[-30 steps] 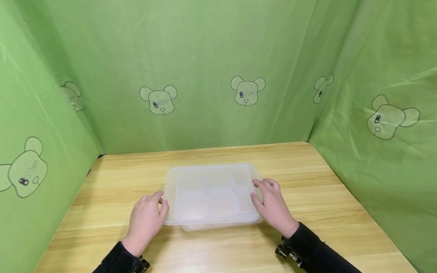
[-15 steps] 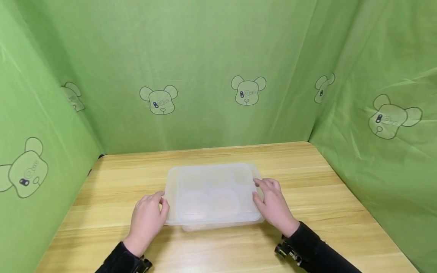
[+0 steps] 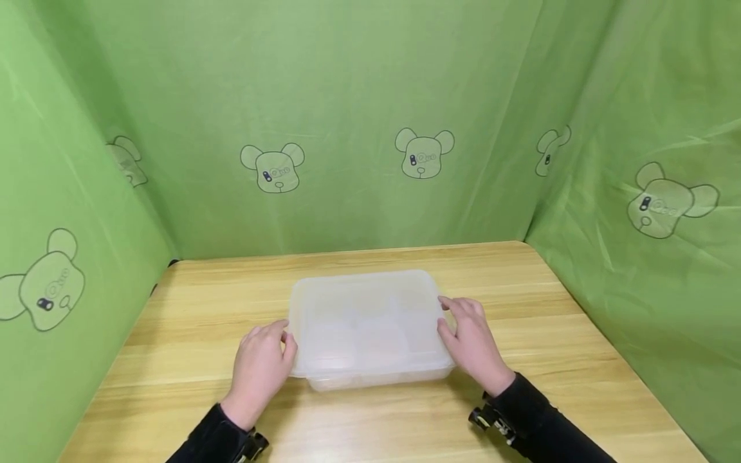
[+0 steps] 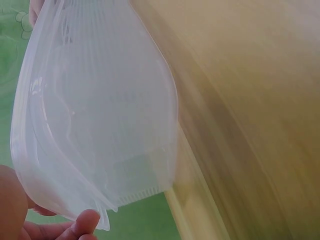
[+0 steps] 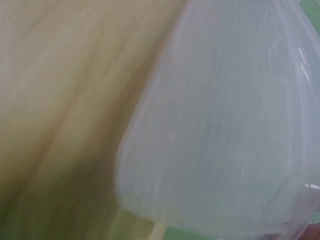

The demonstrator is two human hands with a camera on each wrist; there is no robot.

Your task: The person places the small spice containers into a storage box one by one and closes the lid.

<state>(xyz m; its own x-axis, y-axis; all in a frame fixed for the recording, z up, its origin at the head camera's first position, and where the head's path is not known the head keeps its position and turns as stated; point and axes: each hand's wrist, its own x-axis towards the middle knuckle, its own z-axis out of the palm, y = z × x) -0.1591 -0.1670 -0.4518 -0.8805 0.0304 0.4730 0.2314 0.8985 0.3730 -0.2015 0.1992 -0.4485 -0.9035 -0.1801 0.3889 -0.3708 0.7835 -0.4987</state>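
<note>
A translucent white plastic lid [image 3: 370, 321] lies over a rectangular plastic box [image 3: 376, 381] on the table. Compartment outlines show faintly through the lid, and the box's wall shows below its front edge. My left hand [image 3: 260, 360] pinches the lid's left edge, thumb on the near side. In the left wrist view, fingertips [image 4: 86, 222] are right at the rim by a corner. At the opposite side, my right hand [image 3: 476, 344] holds the right edge between thumb and fingers. The right wrist view shows mostly the box's side wall [image 5: 215, 130], with the fingers nearly out of sight.
The wooden table [image 3: 202, 308] spreads around the box. Green cloth [image 3: 347, 77] with bear-head drawings closes off the back and both sides. Black sleeves with small wrist devices cover both forearms.
Both hands and the lid have shifted a little to the right and away from me. The lid's right edge now lies over the box's right side, which stuck out before.
</note>
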